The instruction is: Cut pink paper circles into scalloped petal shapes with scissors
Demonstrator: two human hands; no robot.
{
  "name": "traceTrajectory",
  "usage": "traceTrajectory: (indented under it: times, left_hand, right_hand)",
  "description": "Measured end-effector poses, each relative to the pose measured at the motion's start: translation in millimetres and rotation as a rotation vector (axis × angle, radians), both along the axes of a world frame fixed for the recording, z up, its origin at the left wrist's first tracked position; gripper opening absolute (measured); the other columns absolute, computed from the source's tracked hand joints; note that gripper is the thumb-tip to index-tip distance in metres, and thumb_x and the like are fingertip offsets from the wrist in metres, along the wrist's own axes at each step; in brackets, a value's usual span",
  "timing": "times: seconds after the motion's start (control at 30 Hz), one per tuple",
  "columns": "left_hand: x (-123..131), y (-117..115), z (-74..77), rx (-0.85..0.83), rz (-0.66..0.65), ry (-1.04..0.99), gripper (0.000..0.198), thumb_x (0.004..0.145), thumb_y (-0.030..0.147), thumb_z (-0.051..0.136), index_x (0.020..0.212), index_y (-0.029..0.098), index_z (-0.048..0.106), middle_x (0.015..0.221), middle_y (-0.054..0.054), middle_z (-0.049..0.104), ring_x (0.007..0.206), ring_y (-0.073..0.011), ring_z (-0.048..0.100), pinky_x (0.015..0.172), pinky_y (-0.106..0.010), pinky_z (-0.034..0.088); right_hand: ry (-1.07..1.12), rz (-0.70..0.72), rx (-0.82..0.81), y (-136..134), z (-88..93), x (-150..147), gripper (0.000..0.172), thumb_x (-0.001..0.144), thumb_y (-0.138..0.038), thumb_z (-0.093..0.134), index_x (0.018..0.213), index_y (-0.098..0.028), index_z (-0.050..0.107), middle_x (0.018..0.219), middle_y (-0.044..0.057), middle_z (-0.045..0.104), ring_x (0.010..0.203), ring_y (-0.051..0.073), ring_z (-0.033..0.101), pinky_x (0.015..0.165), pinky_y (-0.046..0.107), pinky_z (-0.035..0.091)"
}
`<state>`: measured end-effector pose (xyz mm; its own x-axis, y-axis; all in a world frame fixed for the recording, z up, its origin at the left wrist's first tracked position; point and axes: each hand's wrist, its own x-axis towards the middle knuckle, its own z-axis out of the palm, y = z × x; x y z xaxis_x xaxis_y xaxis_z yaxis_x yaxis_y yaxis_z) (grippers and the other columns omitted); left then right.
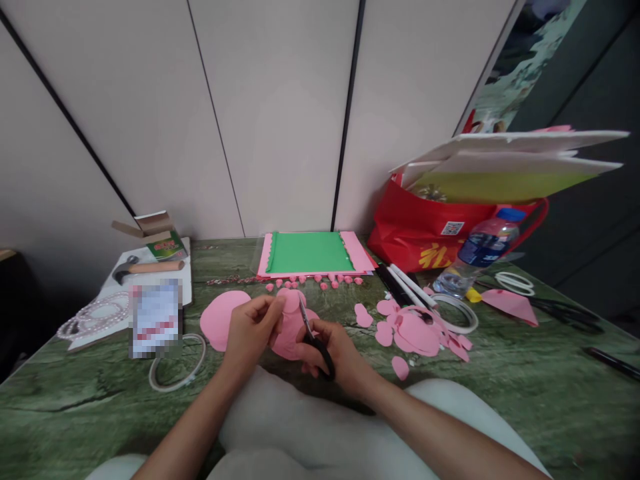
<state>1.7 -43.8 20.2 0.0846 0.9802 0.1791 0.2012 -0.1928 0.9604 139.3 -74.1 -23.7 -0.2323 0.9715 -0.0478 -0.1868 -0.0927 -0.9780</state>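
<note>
Between finger and thumb, my left hand (254, 325) pinches a piece of pink paper (291, 303) with a rounded edge. My right hand (333, 348) is closed around the black handles of a pair of scissors (320, 352), whose blades point up and lie at the right edge of that paper. More pink paper lies below and behind the two hands. A large pink paper circle (217, 321) rests on the table just left of my left hand. Right of my right hand is a loose pile of cut pink paper pieces (413, 331).
Small pink paper rolls (323, 285) line the front of a green sheet (310, 252). Rolls of tape (456, 315), a water bottle (483, 250) and a red bag (417, 223) stand at right. A hammer (150, 268), bead strings (95, 315) and another tape roll (155, 380) lie at left.
</note>
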Motion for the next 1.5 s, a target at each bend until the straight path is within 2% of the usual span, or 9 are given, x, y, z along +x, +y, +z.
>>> traceTrajectory:
  times: [0.17,0.37,0.7,0.8,0.93,1.07,1.3,1.4,1.5]
  left_hand:
    - [0,0,-0.5,-0.003,-0.002,0.000,0.029,0.074,0.036,0.056,0.052,0.018,0.050,0.040,0.008,0.043,0.029,-0.0044,0.034,0.029,-0.017,0.023]
    - [-1,1,-1.6,-0.006,-0.071,0.079,0.031,0.072,0.038,0.057,0.050,0.018,0.051,0.038,0.007,0.041,0.032,-0.0051,0.035,0.031,-0.017,0.025]
    - [0,3,-4.4,-0.033,-0.067,0.073,0.035,0.073,0.039,0.057,0.048,0.018,0.047,0.038,0.007,0.041,0.032,-0.0050,0.035,0.032,-0.017,0.027]
    - [-2,5,-4.8,-0.025,-0.004,0.017,0.034,0.074,0.037,0.058,0.048,0.017,0.047,0.039,0.007,0.041,0.033,-0.0047,0.035,0.033,-0.016,0.026]
    - [-8,12,-6.2,-0.030,0.177,-0.126,0.031,0.074,0.034,0.058,0.049,0.017,0.048,0.040,0.007,0.042,0.036,-0.0047,0.034,0.034,-0.016,0.025]
    - [-15,20,-10.4,-0.053,0.251,-0.142,0.026,0.067,0.036,0.062,0.053,0.015,0.055,0.046,0.005,0.050,0.042,-0.0069,0.043,0.041,-0.017,0.035]
    - [-16,24,-16.7,-0.175,0.106,0.160,0.030,0.064,0.042,0.059,0.049,0.016,0.054,0.044,0.002,0.055,0.042,-0.0105,0.049,0.041,-0.020,0.039]
    - [-13,23,-17.2,-0.248,0.043,0.094,0.029,0.066,0.041,0.058,0.053,0.017,0.051,0.043,0.002,0.056,0.041,-0.0128,0.055,0.041,-0.021,0.042]
    - [-10,21,-17.1,-0.296,-0.013,-0.040,0.028,0.065,0.042,0.061,0.058,0.017,0.050,0.048,0.001,0.060,0.044,-0.0155,0.061,0.043,-0.024,0.046]
  right_hand:
    - [0.010,0.028,0.018,-1,-2.9,-1,0.030,0.059,-0.038,0.073,0.066,-0.018,0.052,0.036,-0.010,0.045,0.033,0.008,0.042,0.038,0.020,0.035]
    - [0.029,0.006,0.021,1,-8.9,-1,0.032,0.058,-0.039,0.073,0.074,-0.018,0.054,0.045,-0.007,0.055,0.038,0.009,0.047,0.039,0.019,0.033]
    - [0.109,-0.020,-0.064,-2,0.3,-2,0.032,0.058,-0.040,0.074,0.066,-0.018,0.052,0.036,-0.011,0.045,0.034,0.006,0.039,0.049,0.026,0.045]
    - [0.113,-0.056,-0.066,-1,-1.7,-2,0.031,0.060,-0.040,0.073,0.065,-0.017,0.052,0.039,-0.011,0.044,0.035,0.006,0.038,0.047,0.025,0.043]
    - [0.058,-0.160,-0.047,2,-5.4,0,0.031,0.061,-0.040,0.072,0.067,-0.016,0.053,0.042,-0.008,0.048,0.039,0.007,0.041,0.043,0.020,0.033]
    - [0.007,-0.293,-0.054,6,-7.9,2,0.034,0.059,-0.041,0.071,0.075,-0.017,0.052,0.047,-0.007,0.051,0.045,0.010,0.046,0.045,0.021,0.033]
    - [-0.156,-0.458,0.145,13,-16.8,9,0.036,0.057,-0.028,0.072,0.085,-0.019,0.051,0.072,0.000,0.060,0.067,0.017,0.057,0.063,0.029,0.045]
    - [-0.263,-0.455,0.211,13,-17.8,11,0.035,0.058,-0.024,0.070,0.088,-0.020,0.052,0.082,0.003,0.062,0.076,0.020,0.058,0.065,0.030,0.046]
    - [-0.307,-0.389,0.227,11,-17.5,11,0.029,0.061,-0.021,0.067,0.086,-0.020,0.053,0.086,0.004,0.064,0.073,0.019,0.059,0.064,0.030,0.047]
